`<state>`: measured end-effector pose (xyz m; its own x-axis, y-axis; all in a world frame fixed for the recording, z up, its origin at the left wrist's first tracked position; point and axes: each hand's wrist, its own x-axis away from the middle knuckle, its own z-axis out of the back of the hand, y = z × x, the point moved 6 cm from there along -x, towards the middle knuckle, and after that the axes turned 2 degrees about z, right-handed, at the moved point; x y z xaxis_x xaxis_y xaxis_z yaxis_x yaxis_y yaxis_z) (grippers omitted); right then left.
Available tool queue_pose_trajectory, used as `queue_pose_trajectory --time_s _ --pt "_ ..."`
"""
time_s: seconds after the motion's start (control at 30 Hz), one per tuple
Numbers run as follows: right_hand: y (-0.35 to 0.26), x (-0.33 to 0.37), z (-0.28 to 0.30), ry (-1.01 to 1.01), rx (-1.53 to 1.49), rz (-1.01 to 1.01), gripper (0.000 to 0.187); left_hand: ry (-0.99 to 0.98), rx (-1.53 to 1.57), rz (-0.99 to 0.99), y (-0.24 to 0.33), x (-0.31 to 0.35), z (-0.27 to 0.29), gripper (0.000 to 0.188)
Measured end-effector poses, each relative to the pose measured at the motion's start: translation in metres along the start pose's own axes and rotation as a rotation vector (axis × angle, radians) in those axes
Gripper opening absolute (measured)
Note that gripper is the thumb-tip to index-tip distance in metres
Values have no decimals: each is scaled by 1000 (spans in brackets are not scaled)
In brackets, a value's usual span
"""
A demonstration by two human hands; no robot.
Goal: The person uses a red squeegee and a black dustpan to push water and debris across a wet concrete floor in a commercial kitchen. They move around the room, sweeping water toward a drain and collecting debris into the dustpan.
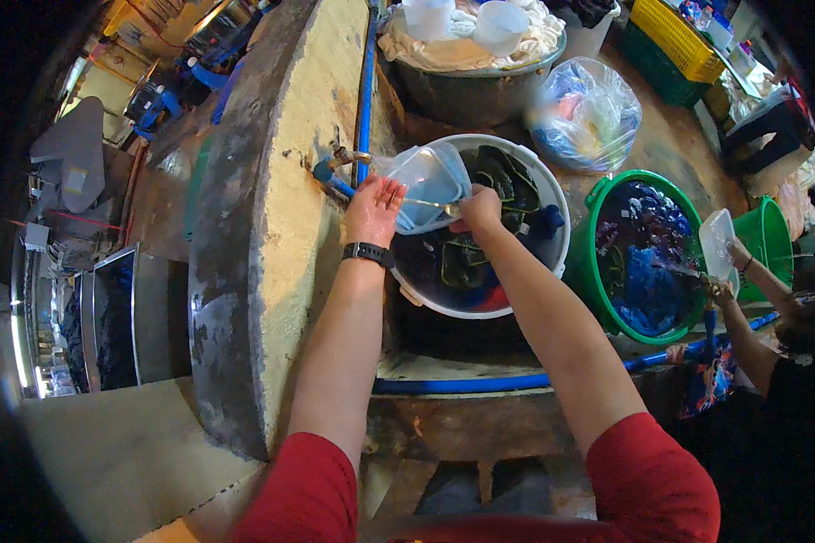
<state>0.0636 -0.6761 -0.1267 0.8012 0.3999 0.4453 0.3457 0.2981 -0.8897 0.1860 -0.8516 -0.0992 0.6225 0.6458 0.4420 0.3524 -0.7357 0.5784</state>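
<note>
My right hand (478,209) is closed round the edge of a clear plastic container (430,172), which is tilted over a large white tub (560,237). At the container's left side, next to a brass tap (346,157), is my left hand (374,212), its fingers stretched out and a dark watch at the wrist. Whether its fingertips touch the container I cannot tell. A thin pale strip crosses the container between my hands. Dark cloth (466,264) with yellow-green edging lies in dark liquid in the tub.
A yellow wall (299,226) stands left; a blue pipe (462,385) runs in front. Right is a green tub (581,271) of blue cloth, where another person's hands (721,291) hold a clear container (717,242). Behind are a cloth-filled vat (471,95) and plastic bag (589,118).
</note>
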Motion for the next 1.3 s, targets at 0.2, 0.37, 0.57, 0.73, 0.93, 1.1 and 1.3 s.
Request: queue_pose_trajectory --time_s 0.2,0.37,0.57,0.73,0.93,1.1,1.3 --pt "-7 -3 2 18 89 82 29 167 19 11 -6 33 33 16" --pt "-9 -15 1 81 202 160 28 175 -27 15 -5 49 42 19" --pt "-16 -13 9 139 227 171 40 126 -81 20 -6 59 35 20" --pt "-18 13 32 142 129 109 36 137 -148 0 -15 70 41 24" --pt "-29 59 92 110 226 225 33 96 -53 45 -22 69 26 15" --pt "-15 147 197 73 248 138 30 -22 -102 100 -28 101 -15 17" --pt "22 266 288 128 344 50 28 -144 -596 204 -91 205 -61 20"
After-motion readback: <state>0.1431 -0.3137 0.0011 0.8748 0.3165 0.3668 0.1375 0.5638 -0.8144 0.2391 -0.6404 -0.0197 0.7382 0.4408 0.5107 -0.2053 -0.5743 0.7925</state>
